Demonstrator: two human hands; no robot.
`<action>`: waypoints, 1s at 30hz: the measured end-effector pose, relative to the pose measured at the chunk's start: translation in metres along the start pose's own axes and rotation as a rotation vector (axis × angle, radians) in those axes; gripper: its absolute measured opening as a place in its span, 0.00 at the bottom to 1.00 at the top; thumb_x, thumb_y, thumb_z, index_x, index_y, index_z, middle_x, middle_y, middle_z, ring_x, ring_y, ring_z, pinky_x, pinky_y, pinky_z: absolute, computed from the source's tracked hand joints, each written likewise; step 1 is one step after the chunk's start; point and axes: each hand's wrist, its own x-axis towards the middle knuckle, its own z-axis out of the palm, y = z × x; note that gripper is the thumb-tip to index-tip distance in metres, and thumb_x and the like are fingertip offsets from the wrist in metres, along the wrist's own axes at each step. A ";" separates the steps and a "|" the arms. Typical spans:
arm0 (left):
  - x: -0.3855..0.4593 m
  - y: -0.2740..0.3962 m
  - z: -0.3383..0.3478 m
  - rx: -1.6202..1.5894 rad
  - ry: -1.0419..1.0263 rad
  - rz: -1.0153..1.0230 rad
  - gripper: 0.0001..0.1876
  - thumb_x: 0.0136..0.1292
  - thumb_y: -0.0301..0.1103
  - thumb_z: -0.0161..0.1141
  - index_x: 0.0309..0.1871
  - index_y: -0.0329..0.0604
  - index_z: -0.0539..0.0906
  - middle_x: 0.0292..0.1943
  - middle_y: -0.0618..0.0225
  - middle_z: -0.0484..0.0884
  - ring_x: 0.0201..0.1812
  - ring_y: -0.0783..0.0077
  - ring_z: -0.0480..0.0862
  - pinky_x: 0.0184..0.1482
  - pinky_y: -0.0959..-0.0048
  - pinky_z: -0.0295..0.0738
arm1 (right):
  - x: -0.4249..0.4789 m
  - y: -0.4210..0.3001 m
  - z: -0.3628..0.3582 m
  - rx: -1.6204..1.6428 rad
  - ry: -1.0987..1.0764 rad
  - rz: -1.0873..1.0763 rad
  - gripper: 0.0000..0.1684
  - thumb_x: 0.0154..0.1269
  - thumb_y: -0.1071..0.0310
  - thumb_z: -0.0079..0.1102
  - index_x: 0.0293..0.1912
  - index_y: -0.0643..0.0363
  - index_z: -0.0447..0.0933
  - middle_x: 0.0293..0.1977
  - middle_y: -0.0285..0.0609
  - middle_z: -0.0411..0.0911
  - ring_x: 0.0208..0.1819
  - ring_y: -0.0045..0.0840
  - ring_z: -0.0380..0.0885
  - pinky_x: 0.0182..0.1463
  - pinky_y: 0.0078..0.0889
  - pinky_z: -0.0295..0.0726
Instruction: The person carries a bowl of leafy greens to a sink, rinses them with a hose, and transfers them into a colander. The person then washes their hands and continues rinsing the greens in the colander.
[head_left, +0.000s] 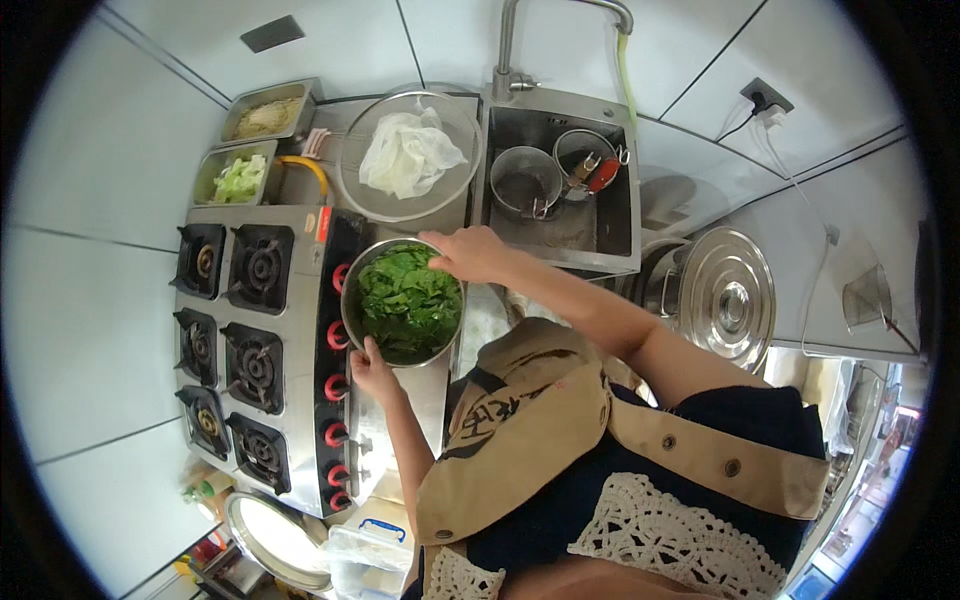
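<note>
A round stainless-steel bowl (457, 330) full of chopped leafy greens (409, 296) is held between both hands, over the counter strip beside the gas stove's red knobs. My left hand (373, 371) grips its lower left rim, with the thumb over the edge. At the upper right rim is my right hand (472, 253), with the thumb and a finger across the edge; its other fingers are hidden. Above the bowl lies a large mesh strainer (349, 184) with a crumpled pale cloth or bag (409, 154) inside.
A six-burner gas stove (300, 315) fills the left. Behind it stand steel containers of pale noodle-like strands (266, 118) and chopped light-green vegetable (240, 178). The steel sink (562, 259) holds two strainer baskets (526, 176). A lidded pot (731, 300) stands right, a plastic box (367, 559) below.
</note>
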 end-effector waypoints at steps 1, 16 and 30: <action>-0.004 0.023 0.006 -0.044 -0.028 0.021 0.22 0.66 0.42 0.60 0.20 0.40 0.66 0.17 0.76 0.63 0.21 0.80 0.59 0.21 0.75 0.57 | -0.001 0.010 -0.022 0.127 0.003 -0.133 0.17 0.64 0.55 0.54 0.50 0.47 0.79 0.33 0.43 0.83 0.33 0.36 0.82 0.37 0.40 0.79; 0.016 0.178 0.095 0.214 -0.210 0.282 0.10 0.72 0.34 0.50 0.43 0.34 0.75 0.36 0.64 0.79 0.36 0.74 0.78 0.40 0.75 0.74 | 0.017 0.450 -0.141 0.270 0.712 0.535 0.25 0.58 0.47 0.62 0.46 0.55 0.75 0.38 0.46 0.81 0.40 0.39 0.80 0.45 0.40 0.76; -0.038 0.183 0.107 0.025 -0.628 0.206 0.06 0.69 0.27 0.53 0.41 0.33 0.78 0.34 0.66 0.80 0.33 0.79 0.79 0.37 0.80 0.74 | -0.196 0.294 0.048 0.433 0.782 1.039 0.25 0.57 0.45 0.63 0.36 0.59 0.76 0.24 0.45 0.79 0.24 0.36 0.78 0.28 0.40 0.74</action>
